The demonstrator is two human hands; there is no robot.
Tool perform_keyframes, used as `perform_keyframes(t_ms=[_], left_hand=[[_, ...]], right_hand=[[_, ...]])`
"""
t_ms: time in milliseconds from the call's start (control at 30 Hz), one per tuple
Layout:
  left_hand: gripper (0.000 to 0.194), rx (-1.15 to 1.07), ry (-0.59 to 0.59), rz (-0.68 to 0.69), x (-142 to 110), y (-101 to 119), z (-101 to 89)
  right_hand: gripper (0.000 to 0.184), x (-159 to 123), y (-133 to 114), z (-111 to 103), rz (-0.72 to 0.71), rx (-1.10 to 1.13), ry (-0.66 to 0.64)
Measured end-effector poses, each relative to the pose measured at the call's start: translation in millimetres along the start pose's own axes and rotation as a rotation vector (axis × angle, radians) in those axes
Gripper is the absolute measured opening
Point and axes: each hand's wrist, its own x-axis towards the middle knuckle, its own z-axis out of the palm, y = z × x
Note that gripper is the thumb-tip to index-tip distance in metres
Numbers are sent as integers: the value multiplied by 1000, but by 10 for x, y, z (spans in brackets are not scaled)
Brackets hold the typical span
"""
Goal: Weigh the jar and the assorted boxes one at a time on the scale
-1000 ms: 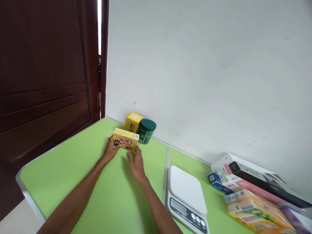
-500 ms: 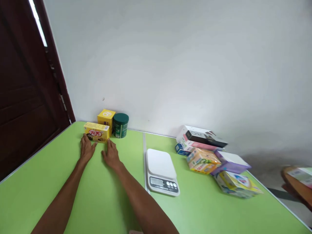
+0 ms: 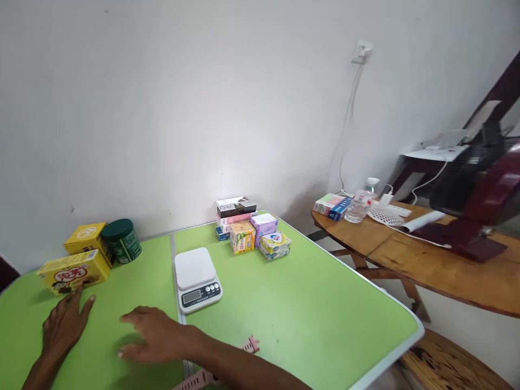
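Note:
My left hand [image 3: 67, 322] lies near the front of a yellow snack box [image 3: 75, 272], fingers stretched toward it; whether the fingertips touch it I cannot tell. My right hand [image 3: 148, 333] is over the green table with thumb and fingers apart, holding nothing. Behind the snack box stand a yellow cube-shaped box [image 3: 86, 238] and a dark green lidded canister [image 3: 121, 242]. To the right of these sits a white kitchen scale [image 3: 197, 279] with a bare platform. A pink strap [image 3: 199, 381], like a watch band, lies partly hidden under my right forearm.
Small cartons are grouped by the wall: a black-and-white box [image 3: 235, 207], an orange box [image 3: 242, 237], a purple one [image 3: 265, 223] and a yellow one [image 3: 275, 245]. At right, a wooden table [image 3: 406, 254] bears clear bottles [image 3: 359, 206], boxes and cables. A metal-edged seam crosses the green table [image 3: 309, 319].
The view has swung right, bringing the wooden table into sight. My right hand has come away from the snack box, back and to the right. My left hand remains close to the box.

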Motion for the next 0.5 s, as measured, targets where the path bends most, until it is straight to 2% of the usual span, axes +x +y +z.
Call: perform_keyframes(t_ms=[33,100,167,233,300,367,433,500], left_hand=[[74,4,-27,-13,-7,12,-26],[77,-38,-20,-23,-28,27,-76],[80,-97,30,-29,-57,94,-137],[81,-144,119,-17,-114,309,-215],[74,-201,223,39,-244,725,-292],[65,-312,283,162,-481,1325,-325],[60,-468,181,317,-817,2025,-263],[54,-636,-19,437,-1179,2727,-76]], right_hand=[[70,-254,24,-136,18,77,116],[52,-786,184,-472,125,165,429],[41,-1305,488,-880,215,145,809],[40,-1778,889,-1302,325,42,1156],[47,-2169,1310,-1660,506,-81,1450],[60,-2440,1682,-1899,627,-92,1565],[67,-2573,1969,-2011,736,-69,1586],[70,-2591,2164,-2033,782,-42,1560]])
